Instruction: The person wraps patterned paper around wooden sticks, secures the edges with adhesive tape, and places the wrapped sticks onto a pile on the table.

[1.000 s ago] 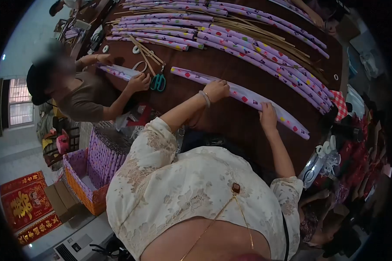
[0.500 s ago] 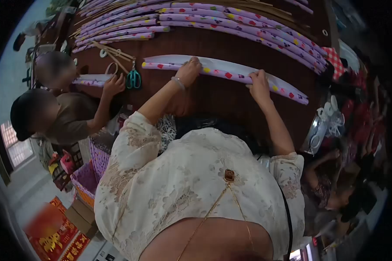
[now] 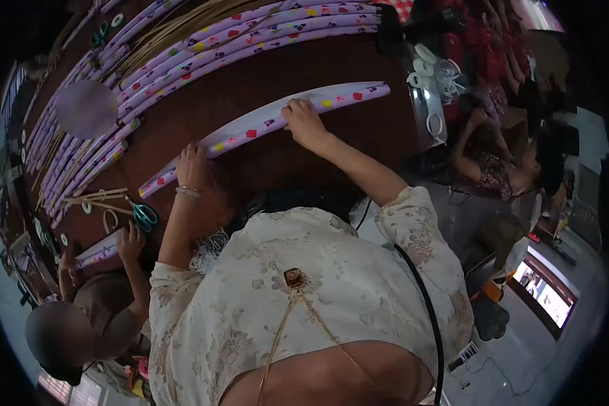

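A long sheet of purple wrapping paper [image 3: 253, 130] with red, yellow and dark prints lies partly rolled on the brown table, its pale inner side showing along the far edge. Near the roll's left end, my left hand [image 3: 191, 167], with a bracelet at the wrist, is closed over it. My right hand [image 3: 306, 124] grips the same roll right of its middle, fingers bent over the edge. The fingertips of both hands are partly hidden.
Finished-looking purple rolls [image 3: 250, 51] lie in rows along the far side. Teal scissors [image 3: 144, 215] and thin wooden strips [image 3: 98, 197] are at left, near a co-worker's hand [image 3: 131, 243] on a smaller roll. Tape rolls [image 3: 423, 68] sit at right, and another person sits beyond.
My view has turned, so the table and roll now appear slanted, lower at left. Both hands stay on the roll, with the left one closer to its left end.
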The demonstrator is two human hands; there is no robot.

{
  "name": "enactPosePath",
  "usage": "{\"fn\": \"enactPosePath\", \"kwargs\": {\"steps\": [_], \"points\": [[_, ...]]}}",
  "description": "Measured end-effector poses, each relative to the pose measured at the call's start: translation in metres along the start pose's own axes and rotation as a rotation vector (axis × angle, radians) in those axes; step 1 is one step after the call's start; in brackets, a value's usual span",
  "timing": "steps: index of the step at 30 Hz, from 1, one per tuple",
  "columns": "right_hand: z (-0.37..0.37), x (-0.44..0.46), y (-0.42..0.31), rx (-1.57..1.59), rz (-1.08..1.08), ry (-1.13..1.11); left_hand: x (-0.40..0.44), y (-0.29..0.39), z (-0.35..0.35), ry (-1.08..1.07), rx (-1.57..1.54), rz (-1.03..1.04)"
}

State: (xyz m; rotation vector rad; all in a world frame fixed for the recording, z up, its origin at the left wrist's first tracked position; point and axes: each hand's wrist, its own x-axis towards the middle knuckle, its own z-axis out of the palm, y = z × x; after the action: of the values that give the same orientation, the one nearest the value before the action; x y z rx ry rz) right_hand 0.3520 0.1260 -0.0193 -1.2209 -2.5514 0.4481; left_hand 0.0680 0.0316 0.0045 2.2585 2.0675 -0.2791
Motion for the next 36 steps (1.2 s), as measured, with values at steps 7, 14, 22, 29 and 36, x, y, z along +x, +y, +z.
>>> {"fn": "enactPosePath", "kwargs": {"steps": [7, 14, 22, 29, 36], "points": [[-0.005, -0.011, 0.004, 0.089, -0.076, 0.075, -0.011, 0.005, 0.023, 0.103, -0.104, -0.048], [-0.095, -0.057, 0.134, -0.148, 0.411, 0.48, -0.016, 0.002, 0.029, 0.228, -0.064, -0.024], [-0.098, -0.11, 0.25, -0.298, 0.596, 0.363, -0.018, 0.001, 0.028, 0.204, -0.197, -0.087], [-0.095, -0.049, 0.14, 0.481, 0.364, 0.331, -0.018, 0.004, 0.024, 0.274, -0.151, -0.057], [-0.047, 0.031, -0.022, 0.847, 0.086, -0.339, -0.019, 0.005, 0.016, 0.228, -0.3, -0.101]]}}
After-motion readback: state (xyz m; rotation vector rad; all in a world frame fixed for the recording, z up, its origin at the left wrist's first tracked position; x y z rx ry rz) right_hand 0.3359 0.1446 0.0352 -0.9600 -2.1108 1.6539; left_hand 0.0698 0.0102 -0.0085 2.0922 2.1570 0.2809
